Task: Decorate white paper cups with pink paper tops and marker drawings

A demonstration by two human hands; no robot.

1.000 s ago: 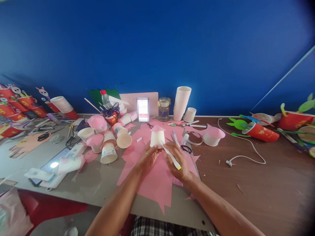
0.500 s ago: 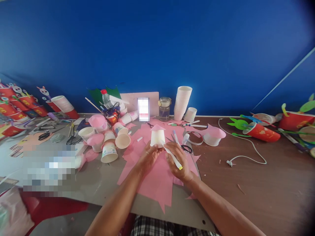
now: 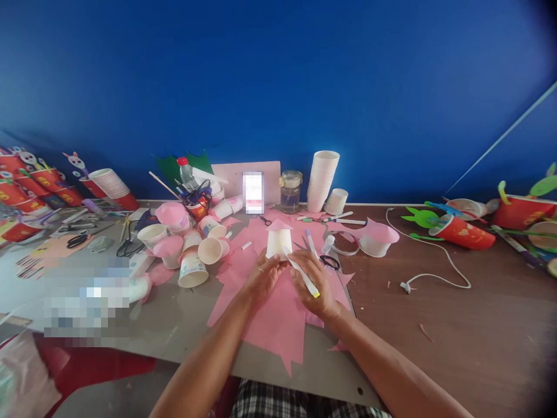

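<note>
My left hand [image 3: 266, 275] grips a white paper cup [image 3: 278, 241] near its lower end. A pink paper piece [image 3: 278, 225] shows at the cup's far end, and a faint yellow patch marks its side. In my right hand [image 3: 311, 278] is a white marker pen [image 3: 307, 278] with a yellow end, its tip at or close to the cup's side. Under both hands lie sheets of pink paper [image 3: 278, 325] with jagged edges. Scissors [image 3: 329, 262] with black handles rest just right of my right hand.
Several paper cups [image 3: 194, 271], some with pink paper, crowd the left. A tall cup stack [image 3: 323, 180], a clear jar [image 3: 290, 191] and a lit phone [image 3: 253, 193] stand at the back. On the right lie a white cable [image 3: 448, 261] and a red cup [image 3: 465, 233].
The marker has shifted slightly up and left, its tip now farther onto the cup's side. My left hand still holds the cup in nearly the same place.
</note>
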